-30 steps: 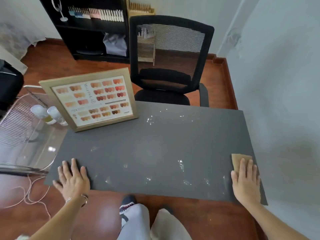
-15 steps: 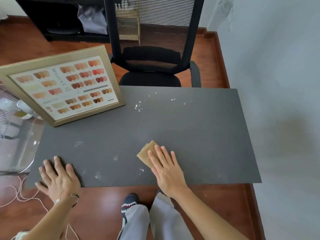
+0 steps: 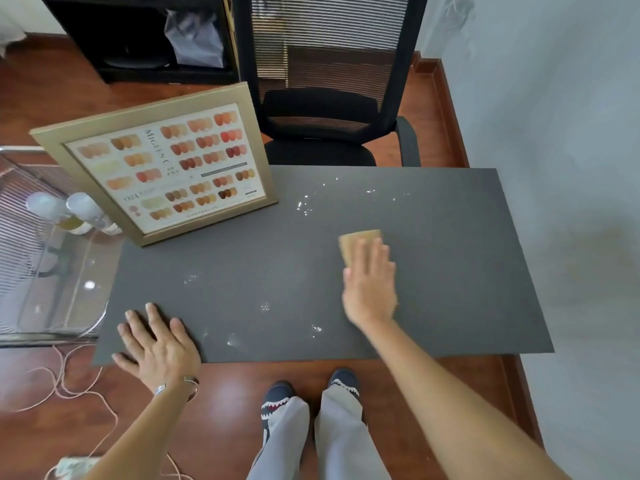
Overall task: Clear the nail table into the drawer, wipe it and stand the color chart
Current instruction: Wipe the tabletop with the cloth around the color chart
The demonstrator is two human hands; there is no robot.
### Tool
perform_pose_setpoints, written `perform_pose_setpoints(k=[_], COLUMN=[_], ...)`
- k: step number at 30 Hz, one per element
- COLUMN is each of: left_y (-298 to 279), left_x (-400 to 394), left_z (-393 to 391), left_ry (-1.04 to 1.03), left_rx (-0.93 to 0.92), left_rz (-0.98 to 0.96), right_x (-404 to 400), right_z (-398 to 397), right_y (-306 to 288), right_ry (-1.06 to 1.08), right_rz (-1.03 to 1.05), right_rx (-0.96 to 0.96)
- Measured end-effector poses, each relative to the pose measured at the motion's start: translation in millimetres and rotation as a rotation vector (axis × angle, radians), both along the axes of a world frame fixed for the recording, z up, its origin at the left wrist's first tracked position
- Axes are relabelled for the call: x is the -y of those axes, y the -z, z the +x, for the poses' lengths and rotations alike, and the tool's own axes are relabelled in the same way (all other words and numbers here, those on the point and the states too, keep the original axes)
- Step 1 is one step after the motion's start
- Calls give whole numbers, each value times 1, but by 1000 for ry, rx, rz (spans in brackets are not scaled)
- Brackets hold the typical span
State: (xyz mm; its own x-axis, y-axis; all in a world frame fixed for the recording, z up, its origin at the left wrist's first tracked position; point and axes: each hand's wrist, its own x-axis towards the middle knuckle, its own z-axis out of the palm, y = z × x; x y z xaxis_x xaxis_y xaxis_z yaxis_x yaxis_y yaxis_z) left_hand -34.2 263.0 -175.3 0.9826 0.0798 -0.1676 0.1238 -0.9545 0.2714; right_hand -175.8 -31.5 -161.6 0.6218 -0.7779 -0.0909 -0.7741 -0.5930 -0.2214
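The tan cloth (image 3: 358, 242) lies on the dark table (image 3: 450, 271), mostly hidden under the flat, blurred right hand (image 3: 370, 282), which presses it rather than clasping it. Beyond that hand's fingertips white specks (image 3: 304, 207) dot the top. Far to its left the color chart (image 3: 166, 164) stands upright. The left hand (image 3: 157, 348) lies spread, empty, on the near edge.

color chart (image 3: 162, 164) standing on table (image 3: 450, 306) far-left corner; chair (image 3: 329, 98) sitting behind table; cloth (image 3: 358, 239) lying right of centre under right hand (image 3: 370, 282); left hand (image 3: 157, 344) resting flat on near-left edge.
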Motion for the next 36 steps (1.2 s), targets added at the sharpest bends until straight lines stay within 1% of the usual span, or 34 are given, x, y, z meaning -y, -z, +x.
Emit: perform_pose_setpoints(k=[1,3,4,5,6,7,9,11,12,13,14,16,19,21,23,25,27,28,29,32,34,36], left_y=[-1,-3,-4,-5,-6,-6,-7,-8,-8,-9,-8,-8,-7,-8,-7,-6,-4,-4,-4,-4,-4,-6], left_x=[0,1,1,1,0,0,-2,-8,-13,-18,-26,-38,-64,-79,-91,-99,-101,-101,-101,-101,-102,-103], left_z=[0,0,0,1,1,2,3,8,12,16,21,29,38,42,43,41,40,40,40,41,41,43], left_ry=[1,10,17,22,24,27,49,72,86,106,125,140,21,11,75,119,138,149,156,162,178,192], left_rx=[-11,-27,-34,-40,-40,-40,-33,-4,11,25,45,76,55,16,-35,-96,-128,-132,-131,-125,-134,-134], left_rz=[0,0,-1,-5,-6,-1,14,19,20,21,22,15,-24,-77,-42,17,49,65,77,84,90,104], right_x=[-30,-68,-69,-61,-46,-26,17,46,48,43,29,-11,-95,-149,-191,-205,-190,-173,-150,-70,-30,-20], right_z=[8,-10,-32,-58,-84,-107,-131,-115,-94,-70,-41,14,91,126,136,117,75,49,23,-44,-55,-29], right_y=[2,1,0,-1,-3,-5,-10,-14,-15,-15,-12,-8,-5,-4,-5,-6,-8,-8,-7,-13,-16,-16], right_ry=[-131,-420,-512,-529,-474,-360,-24,270,346,361,310,125,-152,-365,-614,-822,-924,-907,-843,-477,-203,60], right_rz=[11,30,35,34,23,7,37,63,59,52,49,56,69,62,71,71,54,50,32,43,48,83], right_rx=[4,-5,-18,-40,-64,-83,-99,-69,-48,-28,-14,-28,-51,-23,-27,-36,-51,-69,-78,-147,-143,-102])
